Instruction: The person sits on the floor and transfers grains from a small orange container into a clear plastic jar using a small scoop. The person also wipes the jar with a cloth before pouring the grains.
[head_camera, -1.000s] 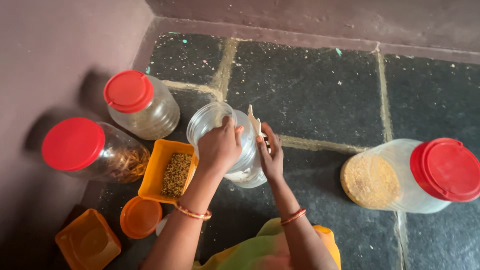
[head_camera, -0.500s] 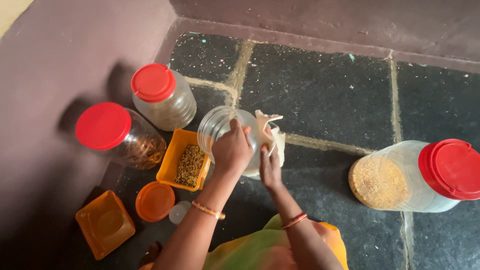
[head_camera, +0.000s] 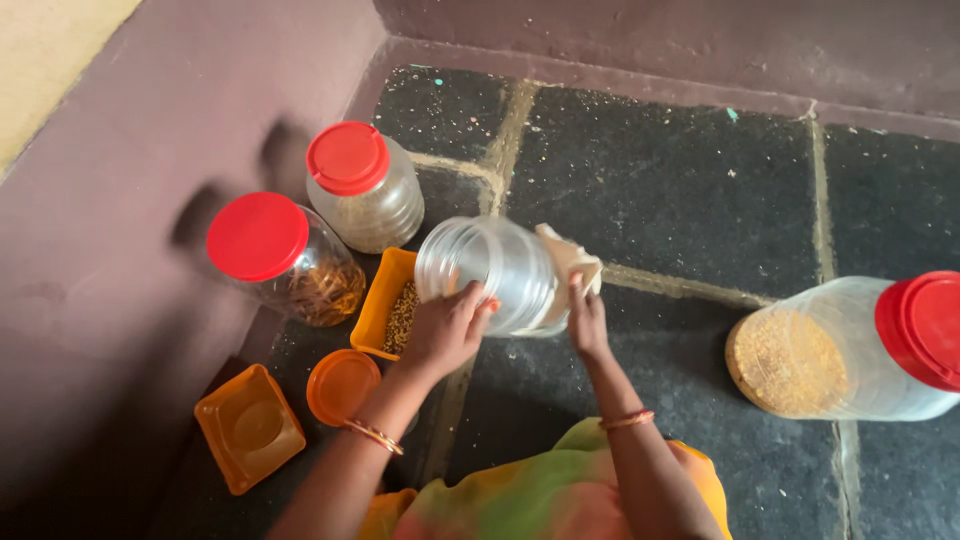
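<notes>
My left hand grips the open mouth end of a clear, empty plastic jar that is tipped on its side above the floor. My right hand supports the jar's base end and presses a pale cloth against it. Right beside my left hand stands an orange rectangular container with small seeds in it.
Two red-lidded clear jars stand against the purple wall at the left. An orange round lid and an orange square lid lie on the dark stone floor. A big red-lidded jar of yellow grain lies on its side at the right.
The jar has been tipped from upright onto its side. My left hand slid to its mouth end, my right hand and cloth to its base. The camera moved closer and rightward.
</notes>
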